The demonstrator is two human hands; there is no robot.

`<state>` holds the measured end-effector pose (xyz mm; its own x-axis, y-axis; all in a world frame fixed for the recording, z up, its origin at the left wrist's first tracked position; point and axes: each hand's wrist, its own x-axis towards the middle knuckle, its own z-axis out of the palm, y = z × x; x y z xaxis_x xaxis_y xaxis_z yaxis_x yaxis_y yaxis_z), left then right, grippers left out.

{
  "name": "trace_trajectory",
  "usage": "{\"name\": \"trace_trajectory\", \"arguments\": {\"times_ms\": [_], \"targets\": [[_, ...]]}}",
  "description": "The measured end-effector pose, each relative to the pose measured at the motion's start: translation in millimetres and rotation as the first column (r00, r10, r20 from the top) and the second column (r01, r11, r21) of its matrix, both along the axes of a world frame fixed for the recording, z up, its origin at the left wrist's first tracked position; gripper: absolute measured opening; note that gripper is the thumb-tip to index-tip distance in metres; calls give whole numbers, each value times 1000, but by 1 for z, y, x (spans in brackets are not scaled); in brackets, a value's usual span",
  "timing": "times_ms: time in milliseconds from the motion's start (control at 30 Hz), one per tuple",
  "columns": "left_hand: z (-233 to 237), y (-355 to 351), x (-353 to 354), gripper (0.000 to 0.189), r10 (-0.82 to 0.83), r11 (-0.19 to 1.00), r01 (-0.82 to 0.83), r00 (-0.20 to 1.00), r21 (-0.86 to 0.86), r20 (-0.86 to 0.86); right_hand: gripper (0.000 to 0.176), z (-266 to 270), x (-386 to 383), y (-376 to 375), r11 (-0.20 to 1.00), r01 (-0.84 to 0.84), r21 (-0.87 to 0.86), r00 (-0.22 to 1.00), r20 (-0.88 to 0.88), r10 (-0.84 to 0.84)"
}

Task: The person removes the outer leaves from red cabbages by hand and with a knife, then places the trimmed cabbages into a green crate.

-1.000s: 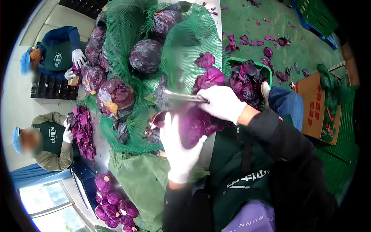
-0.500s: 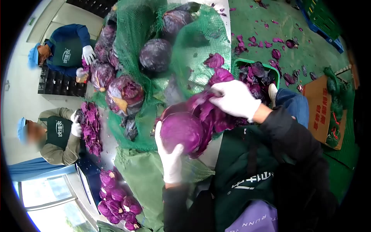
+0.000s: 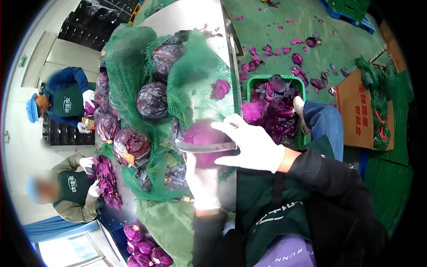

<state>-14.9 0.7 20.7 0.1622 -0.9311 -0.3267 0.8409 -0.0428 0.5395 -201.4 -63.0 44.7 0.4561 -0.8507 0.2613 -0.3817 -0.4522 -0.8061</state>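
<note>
A peeled red cabbage (image 3: 202, 131) sits in my gloved left hand (image 3: 202, 184), which cups it from the near side above the table edge. My gloved right hand (image 3: 255, 147) is at the cabbage's right side, its fingers and thumb spread around the end of a knife (image 3: 207, 147). The blade lies across the cabbage's face, its tip pointing left; the handle is hidden in my palm. Whether the blade cuts in cannot be told. Just beyond, unpeeled red cabbages (image 3: 152, 100) lie on green netting (image 3: 129, 66), with one loose leaf (image 3: 220, 89).
A green basket (image 3: 304, 86) of purple leaves stands on the floor at right, near a cardboard box (image 3: 353, 111). Leaf scraps litter the floor. Two co-workers (image 3: 71, 104) handle cabbage across the table (image 3: 191, 18). Peeled cabbages (image 3: 144, 247) are piled at lower left.
The loose outer leaves that my right hand was pulling have come away from the cabbage. A knife blade now shows across it. My view has shifted, with more of the basket visible.
</note>
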Motion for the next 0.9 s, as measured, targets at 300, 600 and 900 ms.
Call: {"name": "trace_trajectory", "arguments": {"times_ms": [300,600,900], "targets": [[-7,7,-7,62,89,996,-93,963,4,252,29,-18,-3,0,999,-14,-53,990,138,21],[-2,24,9,80,-12,1000,11,993,8,116,39,-48,-44,-54,703,76,707,879,285,-382],[17,20,16,90,-134,983,131,991,128,21,71,-16,-8,1,845,-317,431,899,421,123]]}}
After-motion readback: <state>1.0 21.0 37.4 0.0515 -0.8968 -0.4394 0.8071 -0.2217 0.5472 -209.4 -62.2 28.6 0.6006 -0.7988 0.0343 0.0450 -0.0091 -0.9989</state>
